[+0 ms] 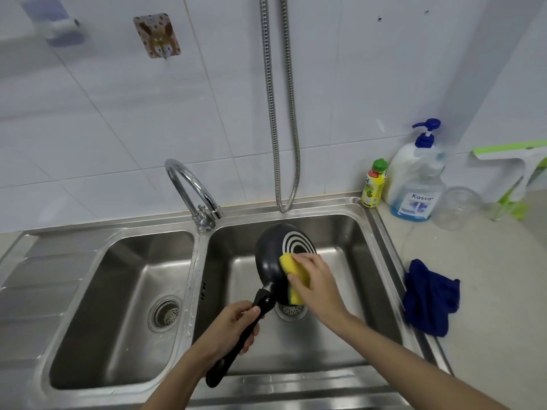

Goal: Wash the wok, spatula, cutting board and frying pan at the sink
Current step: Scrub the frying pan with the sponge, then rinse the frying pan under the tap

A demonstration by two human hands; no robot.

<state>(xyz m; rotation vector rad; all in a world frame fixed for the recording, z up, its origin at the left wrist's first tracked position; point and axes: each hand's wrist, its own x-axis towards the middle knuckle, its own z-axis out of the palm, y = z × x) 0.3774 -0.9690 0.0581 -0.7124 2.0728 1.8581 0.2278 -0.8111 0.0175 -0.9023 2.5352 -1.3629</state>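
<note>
Grip, left: my left hand (233,327) is curled round the black handle (236,344) of the frying pan (270,255), holding it at mid-length; the handle's near end juts out past my palm toward the front rim of the sink (296,380).

Grip, right: my right hand (313,279) clasps a yellow sponge (291,269), fingers bent over its top, and presses it against the pan's underside.

Frying pan: tilted on edge over the right basin, base turned toward me, pale rings on the base showing. Its long axis runs from my left hand at near left up to the pan body at far right, so the body lies farther away than the handle grip and directly under my right hand.

Key relation: the sponge sits on the near right part of the base, between the rings and the handle joint. In my judgement the far and left parts of the base remain for the next strokes, which the right hand can reach.

Drain (291,310): just below the pan.

Tap (192,190): far left of the pan, no stream visible.
</note>
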